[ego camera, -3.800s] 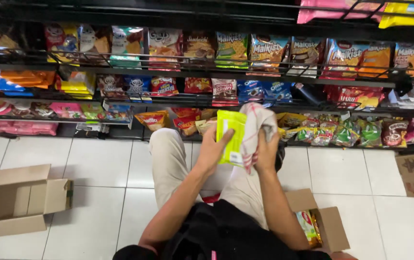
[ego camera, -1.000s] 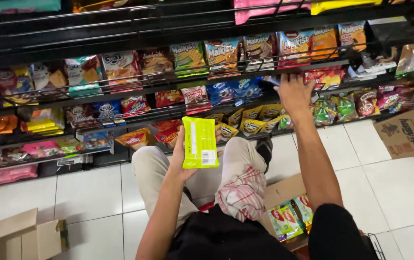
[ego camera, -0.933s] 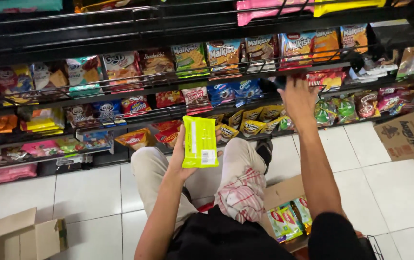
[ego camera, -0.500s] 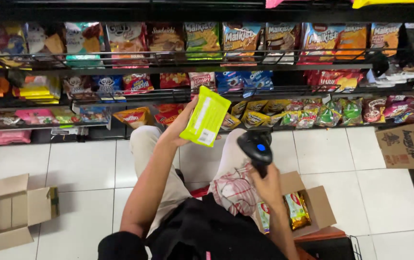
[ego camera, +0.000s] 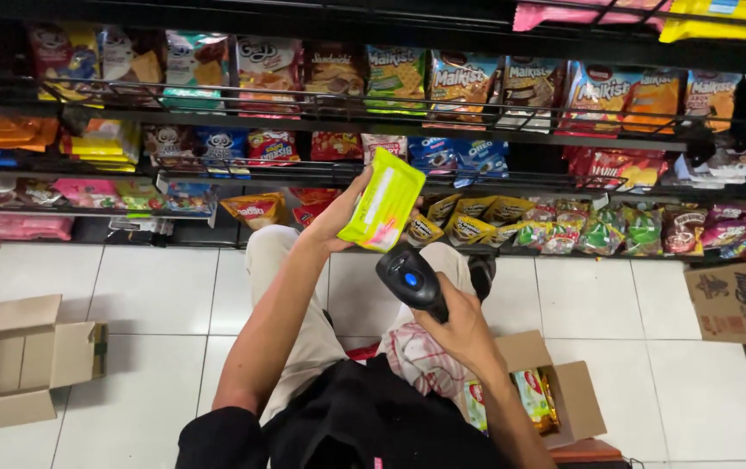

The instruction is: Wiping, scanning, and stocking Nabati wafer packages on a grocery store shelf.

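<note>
Just right of the person's knees, an open brown cardboard box (ego camera: pixel 583 401) holds glossy green and yellow snack packets (ego camera: pixel 536 398), while a second cardboard box (ego camera: pixel 17 358) lies on its side on the white tiled floor (ego camera: pixel 156 304) well to their left, its contents not visible. The left hand (ego camera: pixel 343 213) grasps a flat, rectangular lime-green plastic packet (ego camera: pixel 382 200) above the knees in front of the wire shelves (ego camera: pixel 321 117), its long axis tilted from lower left to upper right, its lower end pointing down. The right hand (ego camera: pixel 464 326) is clenched on a black, rounded handheld barcode scanner (ego camera: pixel 410 279) just below the packet, its head with a blue light aimed up at it.
</note>
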